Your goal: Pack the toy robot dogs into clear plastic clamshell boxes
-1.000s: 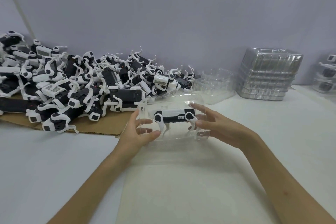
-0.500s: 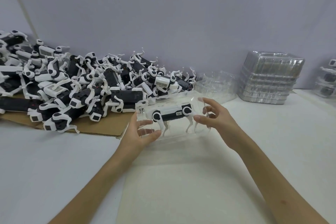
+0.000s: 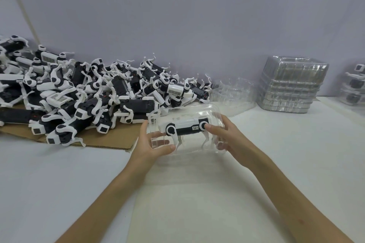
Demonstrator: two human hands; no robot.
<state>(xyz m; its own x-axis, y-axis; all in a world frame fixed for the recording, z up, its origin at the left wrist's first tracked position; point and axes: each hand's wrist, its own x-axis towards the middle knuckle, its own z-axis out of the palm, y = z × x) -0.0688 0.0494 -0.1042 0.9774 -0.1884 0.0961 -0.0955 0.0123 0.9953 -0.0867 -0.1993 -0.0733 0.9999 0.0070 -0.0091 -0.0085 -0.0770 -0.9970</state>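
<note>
At centre, just off the table (image 3: 59, 183), I hold a clamshell (image 3: 185, 124) in both hands with one dog (image 3: 186, 127) inside it, lying lengthwise, legs pointing toward me. My left hand (image 3: 153, 144) cups the left end, thumb along the near edge and fingers wrapped behind the plastic, so it is closed on the box. My right hand (image 3: 227, 136) grips the right end, index finger pressed on the shell over the dog's right hip joint. I judge that's to squeeze the two halves together over the toy; whether the lid has snapped I cannot tell, the plastic is too clear. Holding both ends keeps the shell from twisting while it closes.

The unpacked pile (image 3: 88, 96) lies far left on cardboard (image 3: 110, 142), close by for grabbing the next one. Loose shells (image 3: 233, 92) sit just right of the pile, a stack (image 3: 292, 85) of nested shells further right. At the far right edge are packed boxes (image 3: 355, 87), partly cut off.

Versus half a second ago: my right hand was off the box, fingers loosely spread near its right end; now it has landed and clamps it. The left-hand grip is unchanged. The dog sits the same way.
</note>
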